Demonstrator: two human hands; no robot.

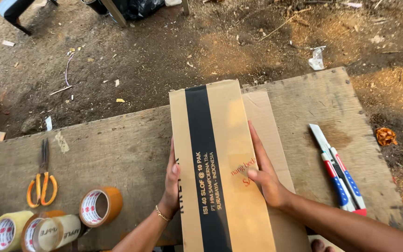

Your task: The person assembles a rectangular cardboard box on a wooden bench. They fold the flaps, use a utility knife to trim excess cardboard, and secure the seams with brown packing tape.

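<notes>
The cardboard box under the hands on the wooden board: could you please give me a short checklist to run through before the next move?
1. Left hand flat against the cardboard box's left side: ok.
2. Right hand flat on the box's top, near its right edge: ok.
3. Box resting fully on the wooden board: cannot tell, its near end runs out of view.
4. Utility knives lying apart from both hands, to the right: ok.
5. Knife blades retracted: cannot tell.
6. Tape rolls and orange-handled scissors within view on the left: ok.
</notes>
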